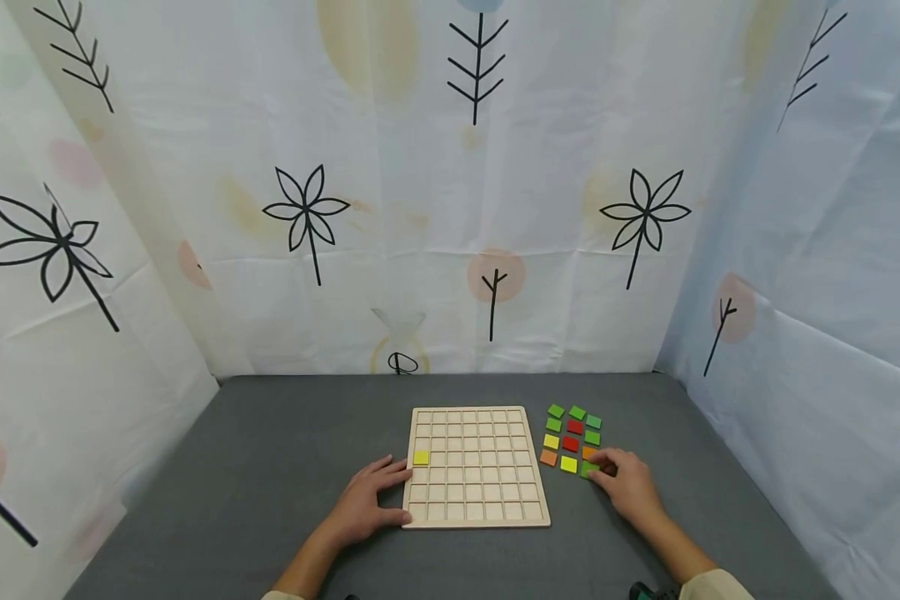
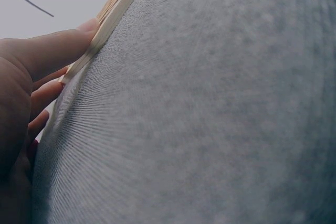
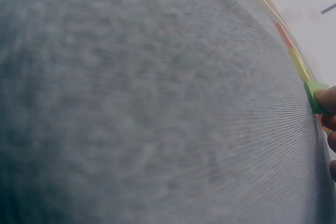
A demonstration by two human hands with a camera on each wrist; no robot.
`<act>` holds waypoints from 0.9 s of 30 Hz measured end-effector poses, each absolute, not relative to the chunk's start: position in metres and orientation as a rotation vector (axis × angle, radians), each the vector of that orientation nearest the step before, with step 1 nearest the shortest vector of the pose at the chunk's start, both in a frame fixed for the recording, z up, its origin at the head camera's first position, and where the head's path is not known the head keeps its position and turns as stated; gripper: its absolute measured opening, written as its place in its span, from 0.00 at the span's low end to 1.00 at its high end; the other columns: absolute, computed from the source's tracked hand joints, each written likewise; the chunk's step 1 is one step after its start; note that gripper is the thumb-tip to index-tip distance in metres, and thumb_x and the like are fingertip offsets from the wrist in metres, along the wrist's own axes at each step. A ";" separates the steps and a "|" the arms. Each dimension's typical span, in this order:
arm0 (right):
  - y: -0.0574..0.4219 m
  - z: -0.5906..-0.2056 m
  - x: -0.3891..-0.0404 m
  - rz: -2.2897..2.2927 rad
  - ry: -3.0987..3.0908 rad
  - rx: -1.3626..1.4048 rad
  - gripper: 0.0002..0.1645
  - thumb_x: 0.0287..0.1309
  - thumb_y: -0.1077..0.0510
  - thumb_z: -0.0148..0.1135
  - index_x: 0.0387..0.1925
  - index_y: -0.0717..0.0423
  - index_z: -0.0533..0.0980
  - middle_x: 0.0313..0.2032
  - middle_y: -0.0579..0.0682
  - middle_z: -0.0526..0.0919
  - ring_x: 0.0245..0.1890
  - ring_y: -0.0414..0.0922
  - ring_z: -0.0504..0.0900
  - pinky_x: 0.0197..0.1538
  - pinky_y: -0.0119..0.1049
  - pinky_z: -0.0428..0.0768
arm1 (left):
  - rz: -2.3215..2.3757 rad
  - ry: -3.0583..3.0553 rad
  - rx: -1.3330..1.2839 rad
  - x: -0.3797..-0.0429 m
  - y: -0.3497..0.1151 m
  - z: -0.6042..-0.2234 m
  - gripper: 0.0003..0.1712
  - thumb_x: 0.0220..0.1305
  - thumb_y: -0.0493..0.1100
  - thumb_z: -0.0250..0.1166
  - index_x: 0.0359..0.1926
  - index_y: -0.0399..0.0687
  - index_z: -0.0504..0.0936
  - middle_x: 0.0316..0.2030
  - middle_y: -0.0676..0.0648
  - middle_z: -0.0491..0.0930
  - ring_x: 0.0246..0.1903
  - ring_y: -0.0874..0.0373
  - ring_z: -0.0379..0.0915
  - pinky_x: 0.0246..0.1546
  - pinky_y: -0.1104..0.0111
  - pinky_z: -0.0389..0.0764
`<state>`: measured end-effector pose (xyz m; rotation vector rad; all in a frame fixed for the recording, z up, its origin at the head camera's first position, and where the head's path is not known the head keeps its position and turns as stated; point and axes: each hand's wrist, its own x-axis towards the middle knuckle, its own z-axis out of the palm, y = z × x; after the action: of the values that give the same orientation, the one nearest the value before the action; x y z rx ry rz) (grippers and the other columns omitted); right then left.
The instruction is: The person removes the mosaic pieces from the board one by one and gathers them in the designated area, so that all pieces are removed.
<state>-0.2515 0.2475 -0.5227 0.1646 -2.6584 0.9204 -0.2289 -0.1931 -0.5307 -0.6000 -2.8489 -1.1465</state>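
A pale wooden grid board (image 1: 475, 526) lies on the table with one yellow tile (image 1: 421, 457) in a cell of its left column. My left hand (image 1: 371, 500) touches the board's left side, fingers reaching its edge and thumb at the near left corner. In the left wrist view the thumb (image 2: 65, 48) rests against the board's edge (image 2: 118, 19). To the right of the board, my right hand (image 1: 630, 486) pinches a green tile (image 1: 588, 470) at the near end of a group of tiles. The right wrist view shows that green tile (image 3: 311, 95) tilted up under the thumb.
Several loose tiles, among them red (image 1: 571, 444), yellow (image 1: 568, 465), orange (image 1: 548, 457) and green (image 1: 553, 425), lie in rows just right of the board. Grey cloth (image 1: 270, 450) covers the table. Patterned white curtains (image 1: 420, 208) hang behind and at both sides.
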 end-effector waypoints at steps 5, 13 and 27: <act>0.250 -0.522 -0.252 0.916 -2.670 0.161 0.10 0.49 0.64 0.73 0.35 0.58 0.83 0.31 0.48 0.81 0.33 0.47 0.76 0.38 0.45 0.74 | -1.136 -2.849 -0.605 -0.229 -0.193 -0.531 0.42 0.46 0.59 0.76 0.61 0.47 0.78 0.64 0.49 0.71 0.69 0.42 0.54 0.62 0.38 0.52; 0.250 -0.522 -0.252 0.917 -2.684 0.146 0.10 0.48 0.63 0.73 0.35 0.58 0.84 0.33 0.49 0.82 0.35 0.49 0.77 0.41 0.48 0.74 | -1.135 -2.838 -0.613 -0.228 -0.193 -0.531 0.42 0.45 0.59 0.76 0.61 0.47 0.79 0.64 0.49 0.72 0.69 0.41 0.55 0.62 0.38 0.52; 0.233 -0.511 -0.257 0.860 -2.593 0.204 0.07 0.47 0.64 0.74 0.31 0.57 0.83 0.28 0.46 0.79 0.31 0.46 0.74 0.37 0.46 0.73 | -1.142 -2.856 -0.602 -0.228 -0.192 -0.529 0.42 0.45 0.60 0.76 0.61 0.46 0.78 0.64 0.48 0.71 0.69 0.41 0.54 0.62 0.38 0.52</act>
<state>-0.2566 0.2325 -0.5114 0.2040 -2.5929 0.8595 -0.2276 -0.1925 -0.5295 -0.6022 -2.8563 -1.1423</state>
